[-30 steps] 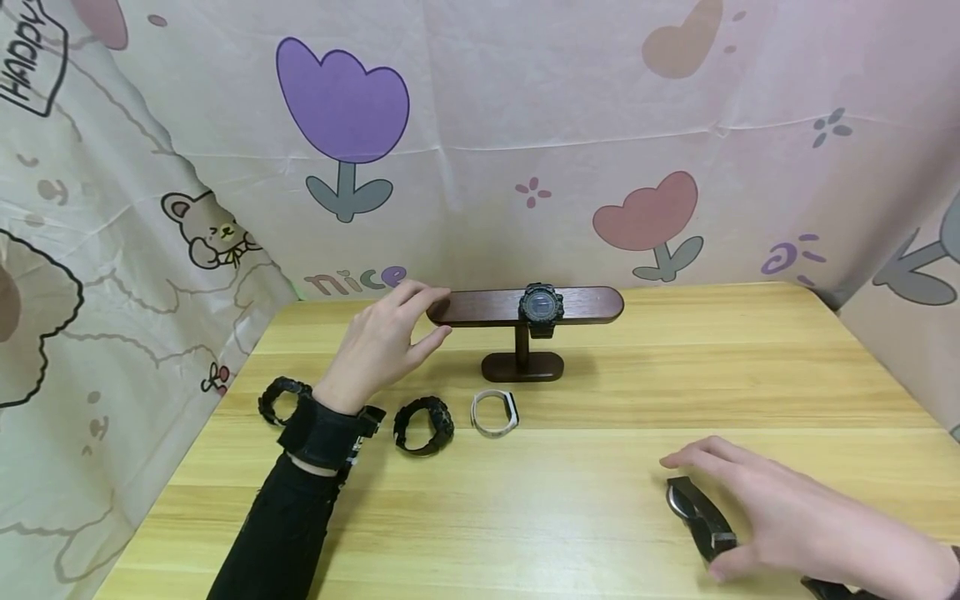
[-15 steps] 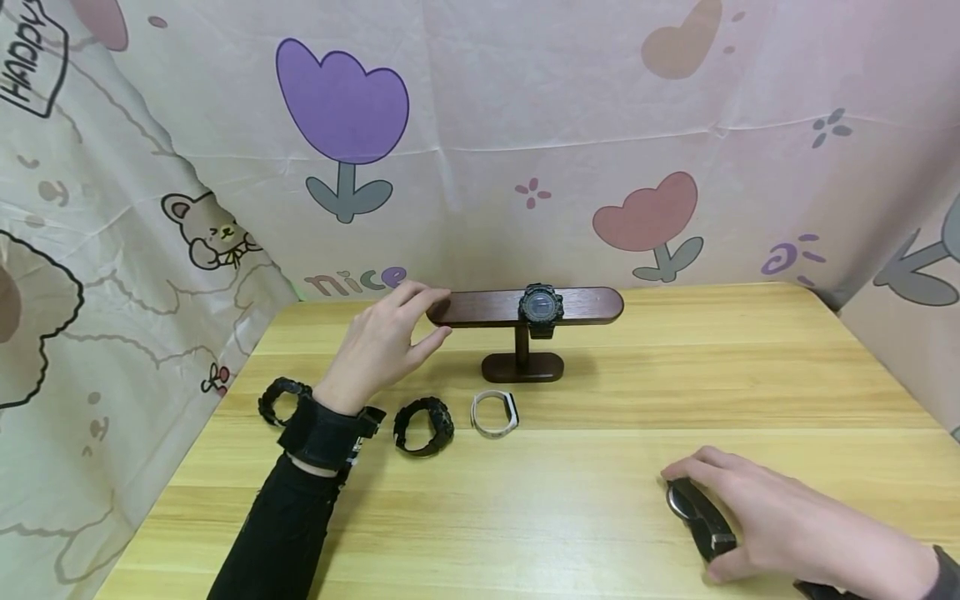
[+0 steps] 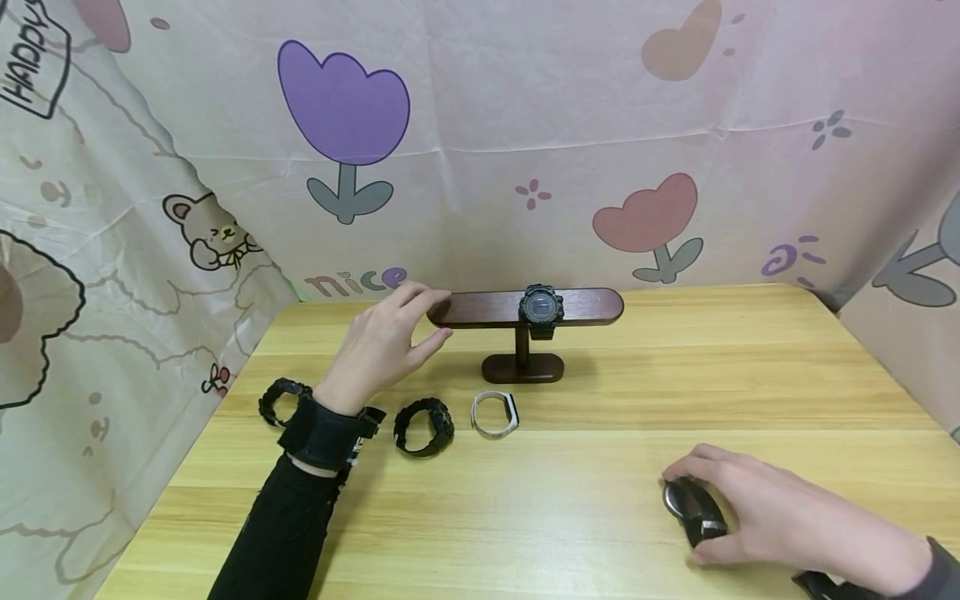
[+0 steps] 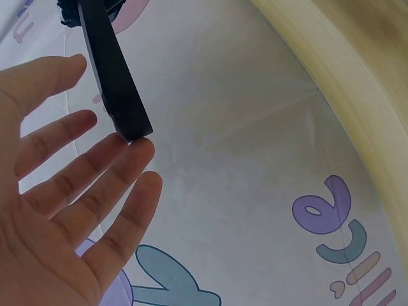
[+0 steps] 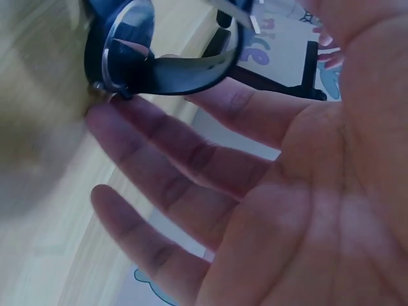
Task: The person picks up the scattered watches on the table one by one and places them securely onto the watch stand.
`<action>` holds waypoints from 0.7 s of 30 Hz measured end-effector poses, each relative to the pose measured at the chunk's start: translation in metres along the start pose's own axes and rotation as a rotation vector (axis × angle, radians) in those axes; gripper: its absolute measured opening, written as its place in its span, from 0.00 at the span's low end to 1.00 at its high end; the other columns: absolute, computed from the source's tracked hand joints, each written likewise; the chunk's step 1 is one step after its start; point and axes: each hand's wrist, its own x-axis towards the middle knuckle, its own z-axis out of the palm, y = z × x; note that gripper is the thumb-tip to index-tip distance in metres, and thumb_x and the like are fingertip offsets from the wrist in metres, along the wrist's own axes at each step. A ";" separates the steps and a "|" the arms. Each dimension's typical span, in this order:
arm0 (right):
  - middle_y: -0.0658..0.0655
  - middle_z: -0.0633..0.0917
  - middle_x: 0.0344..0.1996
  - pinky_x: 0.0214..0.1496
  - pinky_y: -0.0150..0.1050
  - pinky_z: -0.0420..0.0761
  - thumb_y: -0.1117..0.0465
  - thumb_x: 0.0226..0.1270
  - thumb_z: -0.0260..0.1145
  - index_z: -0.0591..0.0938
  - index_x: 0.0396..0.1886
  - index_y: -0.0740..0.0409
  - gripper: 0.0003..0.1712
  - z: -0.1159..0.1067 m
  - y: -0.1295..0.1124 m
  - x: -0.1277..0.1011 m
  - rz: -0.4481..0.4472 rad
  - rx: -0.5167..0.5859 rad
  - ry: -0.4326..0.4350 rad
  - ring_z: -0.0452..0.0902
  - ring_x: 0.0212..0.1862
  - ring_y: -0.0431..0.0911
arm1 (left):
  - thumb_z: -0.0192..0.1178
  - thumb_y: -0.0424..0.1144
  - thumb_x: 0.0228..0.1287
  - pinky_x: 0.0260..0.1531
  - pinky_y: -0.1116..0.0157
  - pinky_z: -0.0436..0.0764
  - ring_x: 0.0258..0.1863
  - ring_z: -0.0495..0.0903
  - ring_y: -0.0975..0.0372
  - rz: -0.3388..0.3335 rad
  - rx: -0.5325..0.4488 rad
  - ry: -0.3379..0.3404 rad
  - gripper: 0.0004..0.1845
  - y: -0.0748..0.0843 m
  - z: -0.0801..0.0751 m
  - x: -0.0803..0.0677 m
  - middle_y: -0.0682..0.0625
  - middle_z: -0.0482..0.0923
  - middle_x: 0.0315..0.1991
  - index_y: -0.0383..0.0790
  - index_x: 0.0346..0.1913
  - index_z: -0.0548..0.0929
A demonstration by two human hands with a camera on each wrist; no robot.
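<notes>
At the back of the table a dark wooden watch stand [image 3: 480, 309] carries a chunky black digital watch [image 3: 541, 307] around its bar. My left hand [image 3: 384, 340] is beside the bar's left end; in the left wrist view, its spread fingers [image 4: 140, 153] touch the bar end [image 4: 131, 121]. At the front right, my right hand [image 3: 780, 508] pinches a black-strapped wristwatch [image 3: 693, 510] between thumb and fingers. The right wrist view shows this watch's round case [image 5: 131, 41] and looped strap [image 5: 191, 73], with fingertips right at the case edge.
In front of the stand lie a black watch [image 3: 423, 427] and a white-and-black fitness band [image 3: 495, 414]. Another black watch [image 3: 281, 400] is left of my left wrist, partly hidden by it. Behind the wooden table [image 3: 570, 500] hangs a printed curtain [image 3: 487, 100].
My right thumb and fingers have closed in on the wristwatch, which has shifted and tilted slightly. The left hand and the stand have stayed in place.
</notes>
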 end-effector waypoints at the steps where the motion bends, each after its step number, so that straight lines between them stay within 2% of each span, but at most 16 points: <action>1: 0.43 0.83 0.51 0.41 0.33 0.82 0.33 0.46 0.86 0.85 0.59 0.45 0.42 0.000 -0.001 0.001 -0.018 -0.005 0.019 0.73 0.43 0.27 | 0.72 0.44 0.71 0.25 0.60 0.83 0.37 0.86 0.54 0.001 0.000 0.000 0.25 0.000 0.000 0.000 0.45 0.85 0.57 0.42 0.67 0.84; 5: 0.40 0.84 0.49 0.46 0.37 0.87 0.31 0.48 0.84 0.86 0.56 0.46 0.40 -0.002 -0.003 0.004 -0.085 -0.023 0.077 0.77 0.46 0.27 | 0.72 0.44 0.71 0.25 0.60 0.82 0.36 0.86 0.54 0.005 0.002 0.000 0.25 -0.001 0.000 0.000 0.45 0.85 0.58 0.41 0.67 0.84; 10: 0.41 0.88 0.51 0.51 0.42 0.89 0.32 0.52 0.83 0.87 0.55 0.46 0.36 -0.008 -0.004 0.010 -0.108 -0.029 0.086 0.82 0.50 0.31 | 0.73 0.44 0.71 0.25 0.60 0.82 0.36 0.86 0.54 0.007 0.004 0.001 0.25 -0.001 0.000 0.000 0.45 0.85 0.58 0.41 0.67 0.83; 13: 0.41 0.89 0.49 0.46 0.37 0.87 0.34 0.56 0.82 0.87 0.55 0.47 0.33 -0.011 -0.005 0.014 -0.121 0.003 0.082 0.79 0.39 0.27 | 0.73 0.44 0.71 0.25 0.60 0.82 0.36 0.86 0.54 0.006 0.006 0.001 0.25 -0.001 0.000 0.000 0.45 0.85 0.58 0.41 0.67 0.84; 17: 0.36 0.85 0.38 0.36 0.30 0.77 0.40 0.61 0.81 0.87 0.54 0.50 0.28 -0.014 -0.007 0.020 -0.182 0.062 0.098 0.63 0.22 0.23 | 0.72 0.44 0.71 0.25 0.60 0.82 0.36 0.86 0.54 0.006 0.009 0.000 0.25 -0.001 0.000 0.000 0.45 0.85 0.58 0.42 0.67 0.84; 20: 0.35 0.84 0.36 0.35 0.30 0.77 0.41 0.63 0.81 0.88 0.53 0.51 0.26 -0.015 -0.008 0.024 -0.210 0.069 0.109 0.61 0.21 0.23 | 0.72 0.44 0.71 0.25 0.60 0.83 0.37 0.86 0.54 0.007 0.009 0.000 0.25 -0.001 0.000 0.000 0.45 0.85 0.57 0.42 0.68 0.83; 21: 0.37 0.86 0.38 0.36 0.30 0.78 0.41 0.63 0.81 0.88 0.52 0.51 0.26 -0.016 -0.009 0.025 -0.209 0.070 0.104 0.61 0.21 0.23 | 0.72 0.44 0.71 0.25 0.60 0.83 0.37 0.86 0.54 0.008 0.009 0.000 0.25 -0.001 0.000 0.000 0.45 0.85 0.57 0.42 0.68 0.83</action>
